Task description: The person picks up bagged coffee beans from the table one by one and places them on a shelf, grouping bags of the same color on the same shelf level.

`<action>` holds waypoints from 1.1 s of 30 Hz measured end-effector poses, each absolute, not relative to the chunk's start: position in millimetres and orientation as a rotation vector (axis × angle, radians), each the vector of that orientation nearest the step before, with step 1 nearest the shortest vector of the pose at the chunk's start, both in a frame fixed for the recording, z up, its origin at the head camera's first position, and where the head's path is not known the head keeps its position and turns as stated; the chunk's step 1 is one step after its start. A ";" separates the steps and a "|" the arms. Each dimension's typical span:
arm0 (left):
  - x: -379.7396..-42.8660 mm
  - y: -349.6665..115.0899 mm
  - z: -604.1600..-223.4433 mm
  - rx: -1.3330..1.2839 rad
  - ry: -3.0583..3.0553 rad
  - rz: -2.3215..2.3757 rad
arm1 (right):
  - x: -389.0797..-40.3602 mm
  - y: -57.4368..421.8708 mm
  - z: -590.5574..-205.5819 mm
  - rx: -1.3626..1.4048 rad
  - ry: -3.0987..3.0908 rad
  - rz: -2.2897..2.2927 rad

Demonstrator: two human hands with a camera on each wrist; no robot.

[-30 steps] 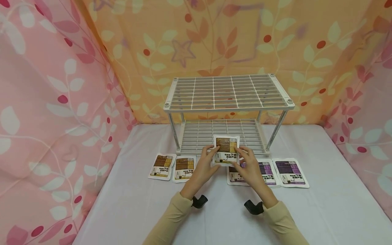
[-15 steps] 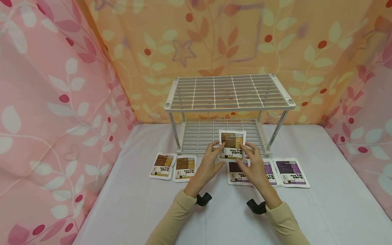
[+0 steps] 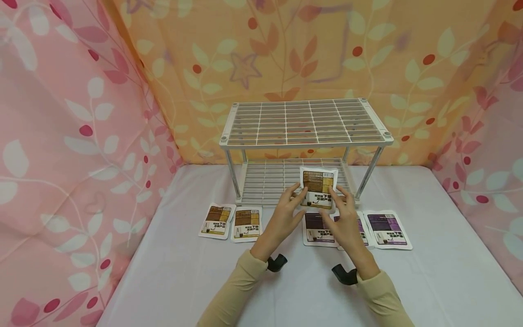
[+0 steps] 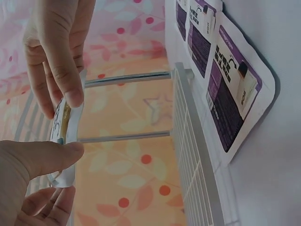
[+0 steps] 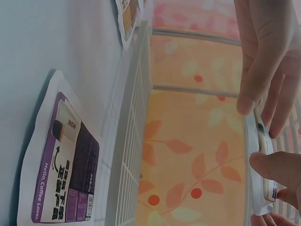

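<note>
A brown-and-yellow coffee sachet (image 3: 318, 188) with a white border is held up in front of the shelf rack. My left hand (image 3: 282, 218) pinches its left edge, and my right hand (image 3: 347, 222) pinches its right edge. From the left wrist, the sachet (image 4: 68, 125) appears nearly edge-on between thumb and fingers. Below it on the table lie purple sachets: one on the left (image 3: 320, 230), one partly covered by my right hand, and one on the right (image 3: 388, 230). Two more brown-and-yellow sachets, an outer one (image 3: 217, 221) and an inner one (image 3: 247, 224), lie to the left.
Behind the hands stands a white two-tier wire rack, with a top shelf (image 3: 304, 122) and a lower shelf (image 3: 269, 179) on metal posts. White cloth covers the table (image 3: 175, 272). Patterned curtains hang at the back (image 3: 282, 50) and both sides.
Both hands have carried the held sachet up and to the right, from lower centre to in front of the lower shelf's right half. The sachets on the table have stayed put.
</note>
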State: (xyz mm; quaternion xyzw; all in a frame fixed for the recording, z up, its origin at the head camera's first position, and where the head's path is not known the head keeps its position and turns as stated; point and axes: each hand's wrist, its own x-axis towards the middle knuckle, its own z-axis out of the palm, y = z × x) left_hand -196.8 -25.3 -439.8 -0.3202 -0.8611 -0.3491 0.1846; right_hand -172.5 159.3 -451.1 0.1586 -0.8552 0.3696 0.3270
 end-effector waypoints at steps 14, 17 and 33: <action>-197.0 -12.9 -428.7 -0.955 -2.293 -0.837 | -168.4 170.1 -441.9 0.391 -2.181 0.909; -198.3 -11.0 -426.7 -0.971 -2.266 -0.822 | -168.9 172.8 -440.1 0.395 -2.166 0.899; -200.2 1.1 -407.9 -1.003 -2.144 -0.662 | -165.0 181.9 -429.5 0.433 -2.004 0.875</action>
